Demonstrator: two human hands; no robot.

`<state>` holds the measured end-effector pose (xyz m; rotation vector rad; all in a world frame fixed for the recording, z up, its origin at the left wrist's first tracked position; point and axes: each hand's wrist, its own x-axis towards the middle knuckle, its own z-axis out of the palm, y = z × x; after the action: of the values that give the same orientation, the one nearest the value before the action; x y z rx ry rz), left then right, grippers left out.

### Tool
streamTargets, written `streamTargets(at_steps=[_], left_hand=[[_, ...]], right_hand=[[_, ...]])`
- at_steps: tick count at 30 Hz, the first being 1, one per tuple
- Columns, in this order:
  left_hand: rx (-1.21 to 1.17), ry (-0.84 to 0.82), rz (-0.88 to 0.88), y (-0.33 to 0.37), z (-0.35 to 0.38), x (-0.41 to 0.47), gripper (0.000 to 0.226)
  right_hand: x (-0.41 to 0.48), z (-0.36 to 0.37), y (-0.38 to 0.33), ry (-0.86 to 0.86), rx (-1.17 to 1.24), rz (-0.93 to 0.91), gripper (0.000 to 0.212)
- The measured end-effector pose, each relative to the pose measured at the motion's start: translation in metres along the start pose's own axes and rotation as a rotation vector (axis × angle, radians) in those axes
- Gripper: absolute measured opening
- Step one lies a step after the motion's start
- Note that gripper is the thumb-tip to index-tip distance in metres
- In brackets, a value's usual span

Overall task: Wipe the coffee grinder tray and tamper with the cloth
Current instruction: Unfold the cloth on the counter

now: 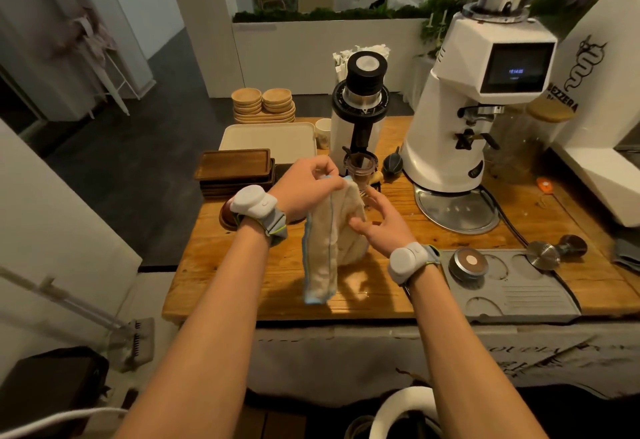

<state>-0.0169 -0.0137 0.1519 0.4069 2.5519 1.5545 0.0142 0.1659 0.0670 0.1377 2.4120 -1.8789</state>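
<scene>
A cream cloth [325, 248] with a blue edge hangs over the middle of the wooden counter. My left hand [304, 189] pinches its top corner. My right hand [377, 222] is beside it with fingers spread, the fingertips touching the cloth's right side. To the right stands the big white coffee grinder [460, 120] on its round metal tray [457, 212]. A metal tamper [556, 251] lies on its side at the far edge of the grey tamping mat [519, 296]. A second round tamper [469, 262] sits upright in a recess of the mat.
A smaller black and white grinder [360, 109] with a dosing cup stands behind my hands. Dark wooden trays [235, 168], a cream tray [266, 137] and stacked wooden saucers [263, 106] fill the back left. A white espresso machine [602, 127] is at the right edge.
</scene>
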Motion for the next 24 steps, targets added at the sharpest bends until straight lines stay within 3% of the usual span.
streamTargets(at_steps=[6,13,17,24], left_hand=[[-0.034,-0.016,-0.009,0.007,-0.011,-0.013,0.012],[0.079,0.197,-0.088,-0.024,-0.036,-0.029,0.027],[0.222,0.313,-0.157,-0.048,-0.049,-0.04,0.022],[0.136,0.408,-0.271,-0.11,-0.031,-0.06,0.018]], right_hand=[[0.0,0.013,0.0,-0.005,-0.047,0.003,0.011],[-0.003,0.045,0.0,-0.053,-0.017,0.053,0.011],[-0.001,0.07,0.0,-0.136,0.042,0.099,0.003],[-0.01,0.113,0.031,-0.193,-0.071,0.081,0.022]])
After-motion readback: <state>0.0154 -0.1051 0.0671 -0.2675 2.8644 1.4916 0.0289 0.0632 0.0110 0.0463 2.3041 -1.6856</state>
